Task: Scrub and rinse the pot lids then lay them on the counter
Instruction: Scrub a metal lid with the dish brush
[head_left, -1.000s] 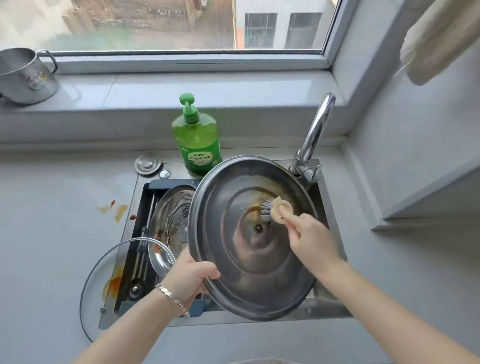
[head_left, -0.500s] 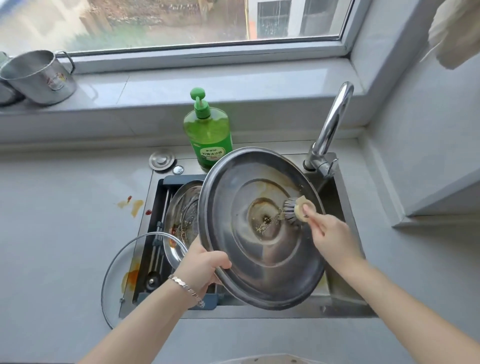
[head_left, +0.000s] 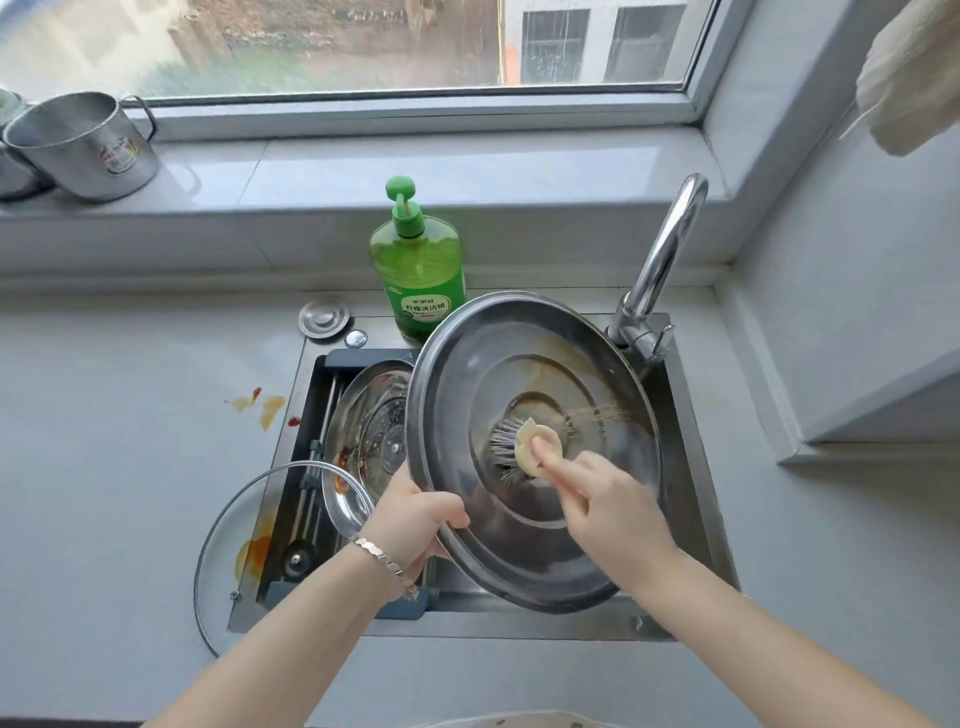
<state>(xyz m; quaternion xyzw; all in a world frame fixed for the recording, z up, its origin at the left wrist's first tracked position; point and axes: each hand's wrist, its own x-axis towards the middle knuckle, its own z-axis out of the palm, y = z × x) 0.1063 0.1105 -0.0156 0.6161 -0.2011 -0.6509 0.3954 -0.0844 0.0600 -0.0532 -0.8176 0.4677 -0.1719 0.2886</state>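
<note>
- The left grip (head_left: 415, 514) curls round the near-left rim of the big steel lid (head_left: 467, 395), which is held tilted above the sink (head_left: 696, 467).
- The right grip (head_left: 608, 514) pinches the pale knob of a round brush (head_left: 511, 449), whose bristles press on the lid's centre amid brown residue.
- A second steel lid (head_left: 371, 415) leans inside the sink's left part, partly hidden behind the held one.
- A glass lid (head_left: 228, 545), smeared orange, lies across the sink's front-left corner, half on the bench (head_left: 104, 467).
- A green soap bottle (head_left: 418, 280) stands just behind the sink, with the tap (head_left: 660, 270) at its back-right corner.
- Sauce spots (head_left: 265, 408) mark the bench left of the sink.
</note>
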